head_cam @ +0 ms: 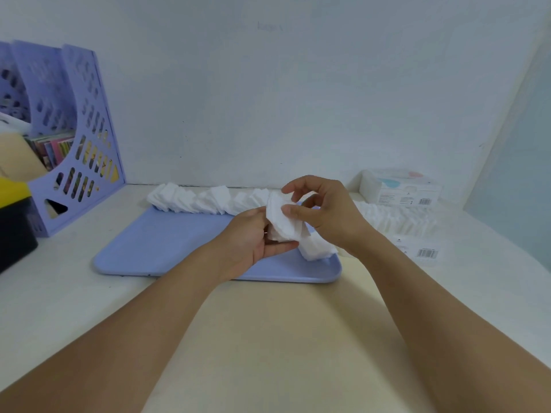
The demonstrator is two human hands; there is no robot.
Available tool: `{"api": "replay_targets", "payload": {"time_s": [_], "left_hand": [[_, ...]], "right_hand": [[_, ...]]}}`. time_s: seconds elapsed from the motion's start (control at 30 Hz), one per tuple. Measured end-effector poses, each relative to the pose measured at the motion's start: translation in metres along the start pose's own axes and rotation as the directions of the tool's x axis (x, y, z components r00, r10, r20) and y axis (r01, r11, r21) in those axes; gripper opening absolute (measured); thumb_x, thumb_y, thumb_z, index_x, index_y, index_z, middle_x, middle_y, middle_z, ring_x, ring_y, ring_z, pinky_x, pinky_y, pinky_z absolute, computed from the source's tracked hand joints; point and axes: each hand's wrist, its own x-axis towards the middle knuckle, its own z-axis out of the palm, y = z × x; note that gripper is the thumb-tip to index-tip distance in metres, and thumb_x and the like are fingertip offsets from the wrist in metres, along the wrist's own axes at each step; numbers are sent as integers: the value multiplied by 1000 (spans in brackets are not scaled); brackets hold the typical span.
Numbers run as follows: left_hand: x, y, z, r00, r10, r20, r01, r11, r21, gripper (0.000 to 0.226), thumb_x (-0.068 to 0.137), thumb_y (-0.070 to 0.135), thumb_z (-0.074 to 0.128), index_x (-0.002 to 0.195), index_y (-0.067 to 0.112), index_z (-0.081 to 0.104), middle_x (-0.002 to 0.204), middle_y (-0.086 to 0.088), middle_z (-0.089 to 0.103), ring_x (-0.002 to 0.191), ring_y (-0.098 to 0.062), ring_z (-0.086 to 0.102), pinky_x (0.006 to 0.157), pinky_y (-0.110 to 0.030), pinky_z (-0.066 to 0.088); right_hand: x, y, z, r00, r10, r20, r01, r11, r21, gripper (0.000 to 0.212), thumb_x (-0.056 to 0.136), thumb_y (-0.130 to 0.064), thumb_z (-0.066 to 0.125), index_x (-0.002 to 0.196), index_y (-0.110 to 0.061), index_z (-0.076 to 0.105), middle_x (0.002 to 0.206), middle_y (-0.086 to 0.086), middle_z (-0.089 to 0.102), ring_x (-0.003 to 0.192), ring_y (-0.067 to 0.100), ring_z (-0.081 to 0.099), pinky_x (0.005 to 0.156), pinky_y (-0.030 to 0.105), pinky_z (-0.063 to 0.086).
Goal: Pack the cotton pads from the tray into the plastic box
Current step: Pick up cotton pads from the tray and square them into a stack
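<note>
Pale cream tabletop (268, 338) is meeting a plain white wall at the back. Lying on the table is a flat lavender-blue tray (167, 245), and a long row of white square cotton pads (196, 201) is running along its far edge. A second, shorter pile of pads (316, 248) is sitting at the tray's near right corner.

Both bare forearms are reaching in from the bottom, meeting over the right part of the tray. The left hand (253, 236) is lying palm up, its fingers curling round a small stack of pads (281, 222) from underneath, with the thumb lying along the stack's near edge. The right hand (322, 210) is coming in from the right, its thumb pressing on the top pad while its other fingers are arching loosely above.

To the right of the tray, a clear plastic box (405, 228) is sitting on the table, already holding a row of pads. Behind it, a wrapped white pack (399, 187) with a barcode is standing against the wall.

At far left, a lavender perforated file holder (86, 150) is holding books, and a black and yellow object (15, 222) is sitting beside it.
</note>
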Motion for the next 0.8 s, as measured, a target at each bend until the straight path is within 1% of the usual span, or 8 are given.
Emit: {"api": "replay_targets", "payload": {"time_s": [0.1,0.2,0.3,0.33,0.4,0.5,0.63,0.8], "left_hand": [[3,-2,-2,1000,19,-22,-19,1000,-3,29,105,9,43,122,6,66,120,-14,72,110,-24,71,89,-39,60],[7,-5,-4,997,44,-62,-43,999,27,30,106,6,42,129,2,61,124,-15,70,112,-25,69,94,-41,58],[7,-8,0,990,104,-94,-97,992,75,29,105,6,42,127,5,62,120,-11,72,110,-21,70,95,-38,58],[7,-9,1,986,128,-107,-118,989,91,29,105,5,41,124,6,63,116,-9,74,108,-19,71,94,-36,58],[6,-12,2,977,167,-130,-152,981,116,26,103,3,43,120,7,63,111,-7,75,104,-17,72,90,-31,59],[8,-13,1,966,204,-161,-187,975,116,22,101,4,49,119,9,61,114,-13,73,111,-28,69,95,-38,58],[10,-12,-2,962,219,-164,-205,973,102,25,102,4,50,122,15,60,120,-15,70,115,-32,66,101,-46,54],[10,-11,-8,966,241,-97,-228,965,129,36,100,-2,48,131,14,56,123,-13,69,116,-28,66,104,-47,52]], "right_hand": [[0,-2,4,989,-34,-143,11,988,-157,31,73,-21,89,84,-20,61,71,-9,51,54,4,41,56,15,37],[-2,-7,12,982,-31,-186,-18,966,-256,26,75,-22,86,66,-17,62,54,-8,53,48,4,46,50,16,37],[-5,-10,24,982,16,-188,-70,956,-284,27,80,-19,75,65,1,67,59,15,64,50,16,52,50,30,41],[-6,-11,26,981,46,-186,-95,960,-262,28,80,-18,72,67,6,67,63,21,65,52,22,53,50,32,42],[-7,-13,28,976,115,-184,-150,969,-195,28,80,-17,70,70,10,67,68,25,66,53,24,53,50,27,41],[-9,-17,27,963,218,-156,-228,972,-52,24,81,-16,71,73,7,72,66,19,70,55,32,63,48,23,47],[-11,-21,28,952,297,-73,-288,951,113,23,85,-17,74,83,5,72,79,14,76,70,23,74,53,24,54],[-12,-20,28,945,327,4,-320,920,228,16,88,-17,77,90,-3,71,89,10,76,75,16,74,58,21,54]]}}
